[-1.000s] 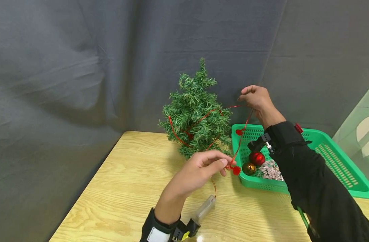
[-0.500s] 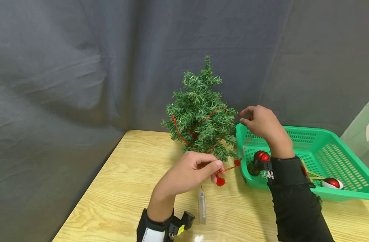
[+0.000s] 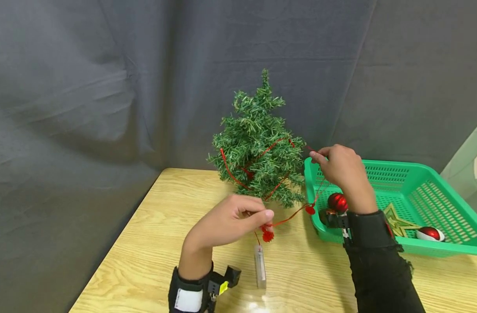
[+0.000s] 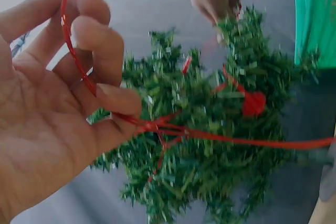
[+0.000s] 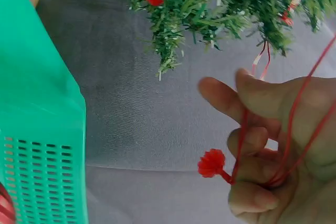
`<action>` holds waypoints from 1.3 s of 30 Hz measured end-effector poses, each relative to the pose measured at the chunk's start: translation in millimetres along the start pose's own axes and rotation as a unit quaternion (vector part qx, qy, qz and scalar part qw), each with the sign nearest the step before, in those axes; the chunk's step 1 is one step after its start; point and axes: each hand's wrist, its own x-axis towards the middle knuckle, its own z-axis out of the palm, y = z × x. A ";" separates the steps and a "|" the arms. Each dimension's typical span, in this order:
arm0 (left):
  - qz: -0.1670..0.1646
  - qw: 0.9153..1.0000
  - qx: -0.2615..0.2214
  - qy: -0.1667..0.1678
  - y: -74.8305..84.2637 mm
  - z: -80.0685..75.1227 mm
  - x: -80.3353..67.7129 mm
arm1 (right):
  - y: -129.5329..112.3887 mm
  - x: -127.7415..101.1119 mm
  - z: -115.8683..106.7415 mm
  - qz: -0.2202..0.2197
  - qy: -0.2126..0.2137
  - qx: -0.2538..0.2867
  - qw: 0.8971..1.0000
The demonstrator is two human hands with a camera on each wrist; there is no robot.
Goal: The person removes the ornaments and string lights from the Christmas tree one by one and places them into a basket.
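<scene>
The left hand's (image 3: 226, 221) thumb and curled fingers (image 4: 107, 51) pinch a red wire (image 3: 289, 217), which loops round the fingers in the left wrist view; a red bud (image 3: 267, 236) hangs just below the fingertips. The right hand (image 3: 341, 167) also pinches the wire, fingers curled tight on it, with another bud (image 5: 212, 163) sticking out beside them. Between the hands the wire sags, carrying a bud (image 3: 310, 210) near the basket's (image 3: 438, 250) left wall, and its far part winds through the tree (image 3: 259, 148).

Since half a second ago the left hand has dropped a little lower and leftward, toward the tabletop's (image 3: 144, 243) near edge, and the right hand has closed from a loose pose into a pinch just beside the tree's right side, over the basket's far-left corner.

A clear battery case (image 3: 260, 271) lies on the tabletop near the front edge, just below the left hand. The tree stands at the far edge. The basket, at the right, holds a red ball (image 3: 337, 202), a star (image 3: 396, 221) and a red-and-white ornament (image 3: 430, 234).
</scene>
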 end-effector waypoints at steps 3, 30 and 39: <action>0.009 0.998 0.040 -0.049 -7.2 -6.0 -3.3 | 3.6 -7.8 4.5 -0.006 0.025 0.025 0.999; -0.131 0.971 0.052 0.193 -24.2 -31.0 -15.2 | 4.9 -29.8 8.9 0.019 0.196 0.278 0.940; -0.149 0.940 -0.007 0.306 -22.6 -24.0 -3.7 | 4.6 -32.6 3.6 0.009 0.225 0.312 0.923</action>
